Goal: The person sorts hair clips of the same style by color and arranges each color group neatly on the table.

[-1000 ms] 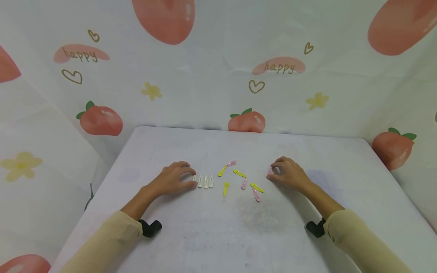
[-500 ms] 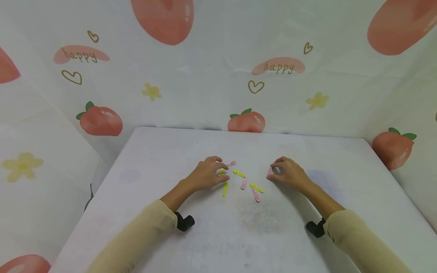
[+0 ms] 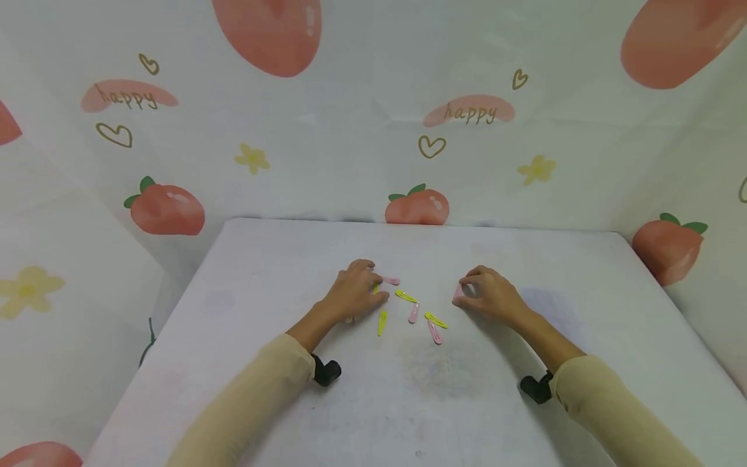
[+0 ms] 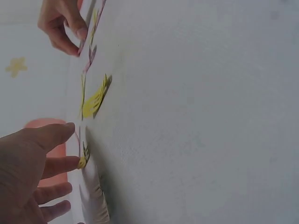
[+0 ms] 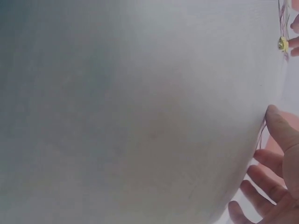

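In the head view my left hand (image 3: 354, 292) reaches over the left side of a scatter of hair clips, thumb and index finger apart. Its index fingertip touches a yellow hair clip (image 4: 82, 162) in the left wrist view. White hair clips (image 3: 349, 320) lie mostly hidden under this hand. My right hand (image 3: 491, 295) rests on the table at the right. Its thumb and index finger hold a pink hair clip (image 3: 458, 294) at its two ends, also visible as a thin pink clip (image 5: 262, 134) in the right wrist view.
Between the hands lie more yellow clips (image 3: 406, 296) and pink clips (image 3: 414, 313), some touching or overlapping. A pink clip (image 3: 391, 281) lies just beyond the left fingertips. The white table (image 3: 373, 415) ends at a printed cloth backdrop (image 3: 327, 181).
My left hand has left the row of white clips, moved right and come down at a yellow clip. The right hand has stayed in place. The head view has shifted slightly.
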`<move>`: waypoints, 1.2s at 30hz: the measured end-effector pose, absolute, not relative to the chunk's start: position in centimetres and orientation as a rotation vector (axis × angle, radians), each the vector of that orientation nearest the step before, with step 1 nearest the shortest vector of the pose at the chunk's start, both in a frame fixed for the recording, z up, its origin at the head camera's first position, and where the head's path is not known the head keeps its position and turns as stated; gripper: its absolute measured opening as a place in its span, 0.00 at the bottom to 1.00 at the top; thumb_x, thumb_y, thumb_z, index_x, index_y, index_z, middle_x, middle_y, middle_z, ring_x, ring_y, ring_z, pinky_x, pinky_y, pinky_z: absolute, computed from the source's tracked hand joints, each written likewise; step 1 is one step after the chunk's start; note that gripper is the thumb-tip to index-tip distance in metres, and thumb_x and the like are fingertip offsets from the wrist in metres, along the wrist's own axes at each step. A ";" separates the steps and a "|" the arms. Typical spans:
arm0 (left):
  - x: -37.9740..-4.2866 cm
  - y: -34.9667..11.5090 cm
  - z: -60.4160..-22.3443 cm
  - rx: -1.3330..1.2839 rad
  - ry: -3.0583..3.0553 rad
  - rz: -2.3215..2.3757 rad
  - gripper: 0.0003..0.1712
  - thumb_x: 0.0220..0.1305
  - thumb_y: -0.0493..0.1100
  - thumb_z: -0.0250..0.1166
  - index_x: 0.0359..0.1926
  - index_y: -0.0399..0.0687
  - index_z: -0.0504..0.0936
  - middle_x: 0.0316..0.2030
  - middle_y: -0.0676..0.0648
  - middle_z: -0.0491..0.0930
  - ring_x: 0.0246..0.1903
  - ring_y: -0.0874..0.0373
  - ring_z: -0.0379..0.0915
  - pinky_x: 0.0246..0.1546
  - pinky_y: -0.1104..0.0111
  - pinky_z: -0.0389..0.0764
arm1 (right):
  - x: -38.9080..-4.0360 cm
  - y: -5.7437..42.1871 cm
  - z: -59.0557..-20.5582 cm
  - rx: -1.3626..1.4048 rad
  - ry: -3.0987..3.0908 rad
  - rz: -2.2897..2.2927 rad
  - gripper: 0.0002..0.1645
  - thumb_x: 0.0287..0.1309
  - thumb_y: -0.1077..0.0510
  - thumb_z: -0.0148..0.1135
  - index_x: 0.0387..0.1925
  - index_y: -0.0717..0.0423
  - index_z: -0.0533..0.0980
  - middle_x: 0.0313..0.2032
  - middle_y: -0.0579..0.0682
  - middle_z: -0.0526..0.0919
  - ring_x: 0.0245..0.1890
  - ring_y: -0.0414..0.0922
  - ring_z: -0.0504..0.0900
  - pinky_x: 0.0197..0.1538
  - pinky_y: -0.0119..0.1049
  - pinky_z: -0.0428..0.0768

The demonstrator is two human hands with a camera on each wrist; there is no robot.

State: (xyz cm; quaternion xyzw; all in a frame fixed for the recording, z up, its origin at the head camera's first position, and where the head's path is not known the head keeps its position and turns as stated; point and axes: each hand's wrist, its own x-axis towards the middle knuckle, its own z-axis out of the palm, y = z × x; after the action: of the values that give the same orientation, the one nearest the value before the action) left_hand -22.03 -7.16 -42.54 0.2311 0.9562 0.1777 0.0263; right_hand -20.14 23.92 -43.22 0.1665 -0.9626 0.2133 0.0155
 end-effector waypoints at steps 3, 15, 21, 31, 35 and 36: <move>-22.4 -7.2 -42.7 0.694 2.964 0.578 0.25 0.64 0.54 0.67 0.55 0.43 0.85 0.63 0.39 0.73 0.68 0.45 0.61 0.58 0.44 0.70 | -20.2 23.9 -43.2 0.513 -3.002 0.659 0.28 0.53 0.47 0.75 0.48 0.63 0.84 0.47 0.58 0.80 0.51 0.58 0.78 0.54 0.57 0.76; -23.7 -6.4 -42.8 0.627 2.961 0.569 0.30 0.60 0.59 0.71 0.59 0.49 0.83 0.64 0.41 0.72 0.68 0.46 0.61 0.60 0.47 0.68 | -20.3 23.8 -43.0 0.535 -3.002 0.643 0.27 0.51 0.48 0.76 0.47 0.63 0.84 0.45 0.58 0.81 0.50 0.58 0.78 0.51 0.57 0.77; -24.1 -6.4 -43.0 0.620 2.925 0.627 0.30 0.58 0.58 0.73 0.59 0.53 0.83 0.63 0.43 0.74 0.65 0.47 0.64 0.61 0.48 0.66 | -20.4 23.8 -42.9 0.546 -3.004 0.625 0.27 0.51 0.47 0.76 0.47 0.63 0.84 0.45 0.57 0.81 0.49 0.58 0.79 0.50 0.57 0.78; -25.1 -6.9 -42.8 0.616 2.835 0.653 0.31 0.57 0.61 0.72 0.61 0.60 0.82 0.65 0.44 0.70 0.68 0.46 0.59 0.64 0.46 0.62 | -20.5 23.8 -42.9 0.549 -3.003 0.609 0.26 0.50 0.48 0.77 0.45 0.63 0.85 0.42 0.56 0.81 0.45 0.56 0.79 0.48 0.55 0.79; -25.3 -7.0 -42.8 0.624 2.836 0.672 0.29 0.57 0.59 0.72 0.59 0.60 0.83 0.64 0.44 0.71 0.67 0.45 0.60 0.63 0.47 0.63 | -20.5 23.7 -43.0 0.529 -3.013 0.618 0.26 0.50 0.48 0.77 0.45 0.63 0.85 0.42 0.56 0.81 0.46 0.56 0.79 0.49 0.55 0.79; -25.4 -7.0 -42.9 0.627 2.836 0.678 0.28 0.57 0.59 0.73 0.59 0.60 0.83 0.64 0.44 0.71 0.67 0.45 0.60 0.63 0.47 0.63 | -20.5 23.7 -43.0 0.525 -3.016 0.619 0.26 0.50 0.47 0.77 0.45 0.63 0.85 0.43 0.57 0.81 0.46 0.56 0.79 0.49 0.55 0.78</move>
State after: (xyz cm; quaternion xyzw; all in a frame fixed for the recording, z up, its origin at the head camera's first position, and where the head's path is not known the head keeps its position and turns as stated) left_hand -25.38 -7.02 -42.85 0.2097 0.9479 0.2265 0.0792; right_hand -20.49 23.69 -43.01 0.1682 -0.9656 0.1982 0.0092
